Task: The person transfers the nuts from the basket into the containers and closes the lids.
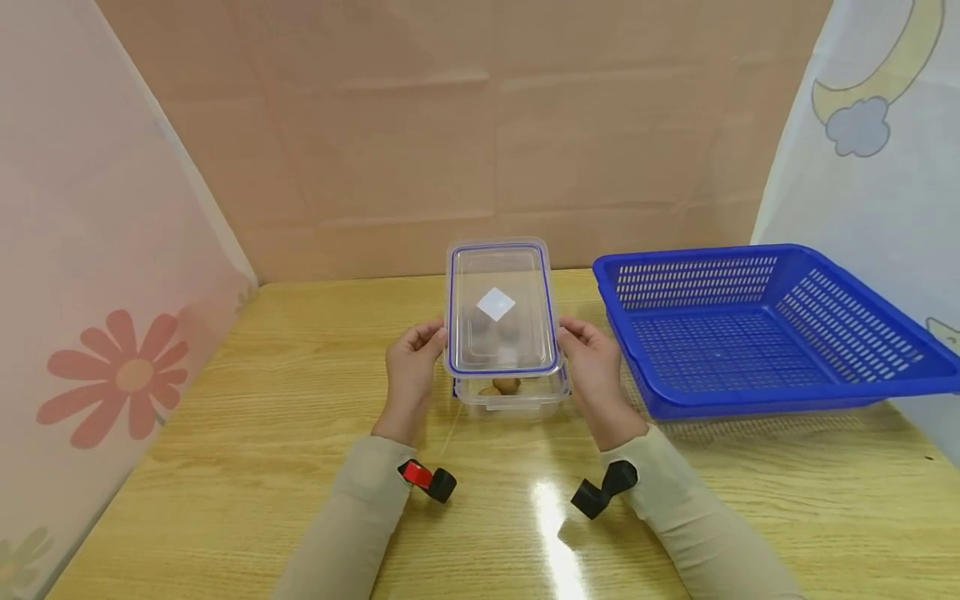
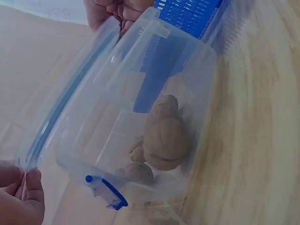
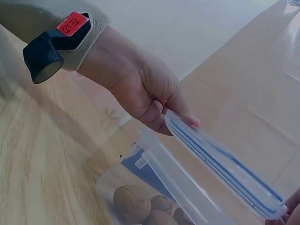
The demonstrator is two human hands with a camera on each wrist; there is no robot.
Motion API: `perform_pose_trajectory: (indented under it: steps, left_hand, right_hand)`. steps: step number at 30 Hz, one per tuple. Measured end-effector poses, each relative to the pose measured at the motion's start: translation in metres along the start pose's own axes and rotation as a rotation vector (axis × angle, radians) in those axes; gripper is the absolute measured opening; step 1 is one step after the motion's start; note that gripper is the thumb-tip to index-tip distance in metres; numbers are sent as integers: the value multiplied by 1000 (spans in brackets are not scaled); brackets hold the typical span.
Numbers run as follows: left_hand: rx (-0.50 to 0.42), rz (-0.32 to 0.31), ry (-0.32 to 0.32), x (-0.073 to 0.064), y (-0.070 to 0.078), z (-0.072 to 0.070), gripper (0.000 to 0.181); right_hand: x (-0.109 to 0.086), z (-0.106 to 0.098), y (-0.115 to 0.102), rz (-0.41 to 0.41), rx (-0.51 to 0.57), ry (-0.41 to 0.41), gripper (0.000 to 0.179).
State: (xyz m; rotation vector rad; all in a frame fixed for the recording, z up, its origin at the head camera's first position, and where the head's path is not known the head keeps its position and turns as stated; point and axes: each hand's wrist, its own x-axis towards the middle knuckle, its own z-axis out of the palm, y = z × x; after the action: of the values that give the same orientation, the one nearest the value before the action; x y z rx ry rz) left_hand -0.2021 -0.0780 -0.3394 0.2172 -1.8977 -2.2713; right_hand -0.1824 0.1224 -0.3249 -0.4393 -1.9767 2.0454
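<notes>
Between both hands hangs a clear rectangular lid [image 1: 501,333] with a blue seal line and a white diamond-shaped sticker. The left hand [image 1: 415,358] pinches its left edge; the right hand [image 1: 592,354] pinches the right edge. Below sits a clear plastic box [image 1: 517,404] on the table, partly hidden by the lid in the head view. Inside lie several brown, rounded lumps [image 2: 165,140] of different sizes. A gap separates the tilted lid [image 3: 229,173] from the box rim [image 3: 183,183] in the right wrist view. A blue side clip [image 2: 110,191] hangs outward from the box.
A large blue plastic basket [image 1: 712,350] with slotted walls stands on the right, close to the right hand. The wooden table [image 1: 300,400] ends at a plain tan backdrop [image 1: 480,125]. Printed cloth walls [image 1: 97,250] close off both sides.
</notes>
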Motion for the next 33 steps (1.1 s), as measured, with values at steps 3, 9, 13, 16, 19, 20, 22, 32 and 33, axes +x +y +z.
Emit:
perform_pose_trajectory:
  steps: [3,9,13,16,19,20,22,32,33]
  left_hand:
    - [-1,13,4,3,2,2,22]
    - [-43,75,26,9,9,7,23]
    - [-97,136,68,9,11,11,20]
    - [-131,203,97,8,13,15,18]
    - [-149,285,112,5,15,19,15]
    - [-157,315,112,5,15,20,14]
    - [-170,374,109,4,16,21,13]
    - [-341,509,94,4,5,24,9]
    - [-347,523,84,4,4,24,9]
  right_hand:
    - [4,4,1,-17,-5,43,24]
    - [7,14,0,-37,45,122,19]
    - [7,18,0,-63,84,162,16]
    - [8,20,0,-85,97,173,13]
    - [9,20,0,-100,121,158,11]
    - [9,20,-1,-104,129,151,11]
    - [9,20,-1,-108,149,137,9]
    - [9,19,-2,-156,169,108,7]
    - [9,18,-2,-152,180,106,6]
